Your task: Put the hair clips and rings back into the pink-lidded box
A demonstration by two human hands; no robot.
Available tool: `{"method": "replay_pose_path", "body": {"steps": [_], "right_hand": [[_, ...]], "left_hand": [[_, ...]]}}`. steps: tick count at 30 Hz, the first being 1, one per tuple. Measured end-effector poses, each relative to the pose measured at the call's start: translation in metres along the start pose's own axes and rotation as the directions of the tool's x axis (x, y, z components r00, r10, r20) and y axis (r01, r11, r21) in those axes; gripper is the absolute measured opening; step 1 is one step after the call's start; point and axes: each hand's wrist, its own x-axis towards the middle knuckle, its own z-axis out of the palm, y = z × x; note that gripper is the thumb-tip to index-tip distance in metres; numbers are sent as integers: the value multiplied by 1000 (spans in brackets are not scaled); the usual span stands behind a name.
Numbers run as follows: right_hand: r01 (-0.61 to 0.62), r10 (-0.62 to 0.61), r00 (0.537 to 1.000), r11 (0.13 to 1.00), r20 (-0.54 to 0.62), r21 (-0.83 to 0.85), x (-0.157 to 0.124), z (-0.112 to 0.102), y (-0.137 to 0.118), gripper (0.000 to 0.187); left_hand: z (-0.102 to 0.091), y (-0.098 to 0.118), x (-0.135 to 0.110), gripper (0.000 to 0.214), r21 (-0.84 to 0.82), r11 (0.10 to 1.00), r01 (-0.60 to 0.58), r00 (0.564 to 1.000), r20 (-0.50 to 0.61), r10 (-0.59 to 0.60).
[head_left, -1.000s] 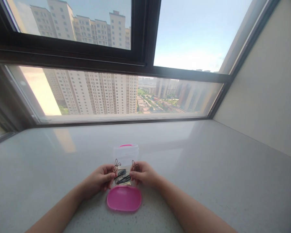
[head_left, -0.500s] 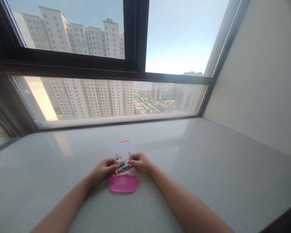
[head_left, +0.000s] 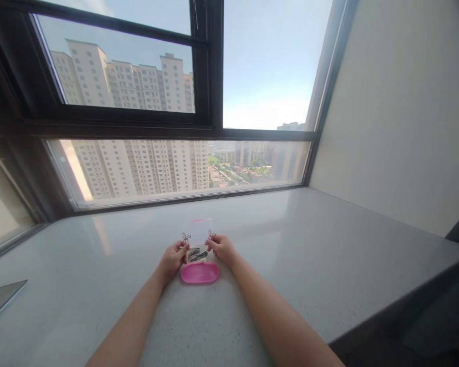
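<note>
My left hand [head_left: 174,260] is closed in a pinch on a thin dark bow-shaped hair tie [head_left: 186,237], whose loops stick up above the fingers. A second bow-shaped hair tie [head_left: 211,234] stands up from the pinched fingertips of my right hand [head_left: 222,250]. Between the hands lie several dark hair clips [head_left: 198,255], partly overlapping. Just in front of them sits a pink oval tray [head_left: 200,274], its inside bare. Behind the clips rises a clear plastic panel [head_left: 199,230] with a pink strip at its top; how it joins the tray is hard to see.
All of this rests on a pale speckled sill [head_left: 229,316]. A flat grey object with a thin edge [head_left: 5,298] lies at the far left. Dark-framed windows [head_left: 214,133] close off the back, and a white wall [head_left: 386,127] stands to the right.
The camera view has shifted, showing more of the grey object at left and the sill's right edge. Both hands still pinch the hair ties, held slightly higher above the clips.
</note>
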Motion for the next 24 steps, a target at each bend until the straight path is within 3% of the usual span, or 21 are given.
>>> {"method": "replay_pose_path", "body": {"steps": [10, 15, 24], "right_hand": [[18, -16, 995, 1000, -100, 24, -16, 1, -2, 27], [20, -17, 996, 999, -89, 30, -32, 1, -4, 28], [35, -27, 992, 997, -126, 63, -57, -3, 1, 33]], "left_hand": [[1, -2, -20, 45, -57, 994, -91, 962, -264, 73], [-2, 0, -32, 46, -37, 996, -87, 967, -242, 75], [2, 1, -32, 44, 8, 993, -114, 969, -222, 113]]}}
